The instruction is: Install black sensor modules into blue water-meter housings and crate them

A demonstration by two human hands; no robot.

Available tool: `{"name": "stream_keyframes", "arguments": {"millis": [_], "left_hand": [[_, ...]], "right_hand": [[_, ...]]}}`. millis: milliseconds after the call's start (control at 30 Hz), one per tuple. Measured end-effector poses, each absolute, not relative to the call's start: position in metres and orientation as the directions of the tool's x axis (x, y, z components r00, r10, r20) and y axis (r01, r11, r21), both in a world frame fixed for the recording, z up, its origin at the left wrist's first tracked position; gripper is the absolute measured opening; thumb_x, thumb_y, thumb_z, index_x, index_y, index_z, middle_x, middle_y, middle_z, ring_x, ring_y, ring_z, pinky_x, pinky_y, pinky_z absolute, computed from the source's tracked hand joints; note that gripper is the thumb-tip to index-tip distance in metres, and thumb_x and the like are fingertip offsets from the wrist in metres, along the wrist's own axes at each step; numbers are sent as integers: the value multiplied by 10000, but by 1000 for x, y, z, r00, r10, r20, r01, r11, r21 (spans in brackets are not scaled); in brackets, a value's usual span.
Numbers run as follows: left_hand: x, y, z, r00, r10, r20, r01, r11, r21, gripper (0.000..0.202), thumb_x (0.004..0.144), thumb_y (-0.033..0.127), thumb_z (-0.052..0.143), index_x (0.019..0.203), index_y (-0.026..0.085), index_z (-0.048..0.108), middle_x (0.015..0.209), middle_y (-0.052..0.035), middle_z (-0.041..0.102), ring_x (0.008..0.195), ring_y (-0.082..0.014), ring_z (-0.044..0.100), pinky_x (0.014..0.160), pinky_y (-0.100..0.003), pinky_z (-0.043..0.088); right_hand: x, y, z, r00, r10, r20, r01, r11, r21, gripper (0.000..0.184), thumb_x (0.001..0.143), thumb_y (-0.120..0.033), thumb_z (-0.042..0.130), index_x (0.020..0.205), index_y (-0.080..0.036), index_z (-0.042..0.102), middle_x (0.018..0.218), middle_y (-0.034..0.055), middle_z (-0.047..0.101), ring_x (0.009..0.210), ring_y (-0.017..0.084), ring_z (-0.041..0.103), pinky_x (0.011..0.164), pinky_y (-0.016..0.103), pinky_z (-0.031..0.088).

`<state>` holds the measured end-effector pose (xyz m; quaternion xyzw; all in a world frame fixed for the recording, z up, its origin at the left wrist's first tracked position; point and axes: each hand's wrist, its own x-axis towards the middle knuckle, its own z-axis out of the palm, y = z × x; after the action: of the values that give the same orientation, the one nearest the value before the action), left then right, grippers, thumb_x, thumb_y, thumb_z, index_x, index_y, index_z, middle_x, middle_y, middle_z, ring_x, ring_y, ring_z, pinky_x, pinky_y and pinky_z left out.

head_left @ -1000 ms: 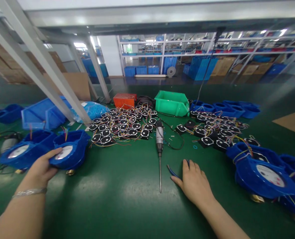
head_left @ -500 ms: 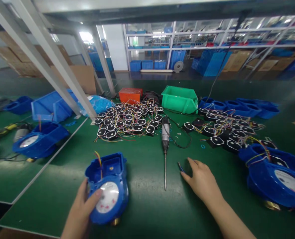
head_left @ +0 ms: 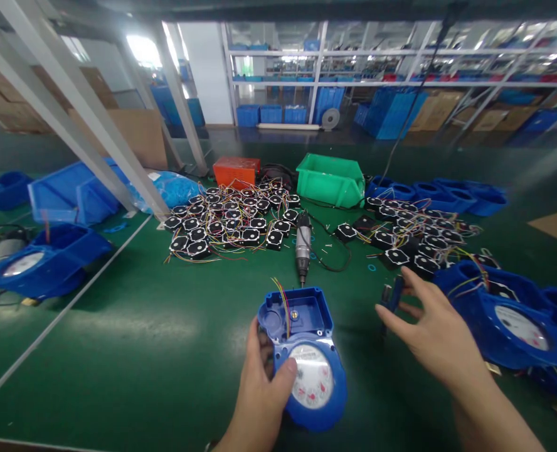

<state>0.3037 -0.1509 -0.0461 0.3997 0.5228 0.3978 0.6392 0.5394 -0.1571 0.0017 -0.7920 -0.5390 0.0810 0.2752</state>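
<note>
**Bench stock, nearest first: one meter in hand**

Left hand [head_left: 262, 392]: one, fingers wrapped round the left flank and thumb on the dial, grasping a blue plastic meter housing [head_left: 307, 339] with a round white dial [head_left: 313, 380]. It is front and centre over the green bench [head_left: 165, 370]; base contact I cannot tell. From my remote post I judge it stiff, fairly weighty, slippery-smooth; best held by its solid flanks, sparing the thin coloured wires [head_left: 285, 307].

Right hand [head_left: 431, 323]: one, thumb and fingers pinching a small dark-blue hand tool [head_left: 395, 294], type unclear to me.

Similar blue meters [head_left: 478, 320]: at least two at right, one at left.

Silver-and-black powered screwdriver [head_left: 303, 243]: one, beyond the held meter.

Black wired modules [head_left: 251, 236]: two spreads, too tangled to count.

Green plastic bin [head_left: 330, 188]: one.

Orange-red box [head_left: 236, 172]: one, left of the bin.
</note>
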Motion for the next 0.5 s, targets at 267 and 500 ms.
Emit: {"name": "stream_keyframes", "arguments": {"millis": [267,500], "left_hand": [[284,-107,-39,289,948,-135,250,62,966,862,585,398,641,1297,164,216,1356,-142,228,1234,-310,254,1006,-476,219],[281,-76,-30,635,758,-149,102,108,989,731,550,376,700,1166,203,346,1116,-92,515,1008,-269,503,898,-421,372]], "right_hand": [[528,-141,-10,302,932,-202,928,-336,-162,683,714,-336,553,1306,-88,320,1171,83,346,1057,160,398,983,267,363],[516,-129,-27,272,912,-308,956,-293,-21,637,690,-293,582,1267,-102,390,1053,107,415,984,185,414,891,303,401]]}}
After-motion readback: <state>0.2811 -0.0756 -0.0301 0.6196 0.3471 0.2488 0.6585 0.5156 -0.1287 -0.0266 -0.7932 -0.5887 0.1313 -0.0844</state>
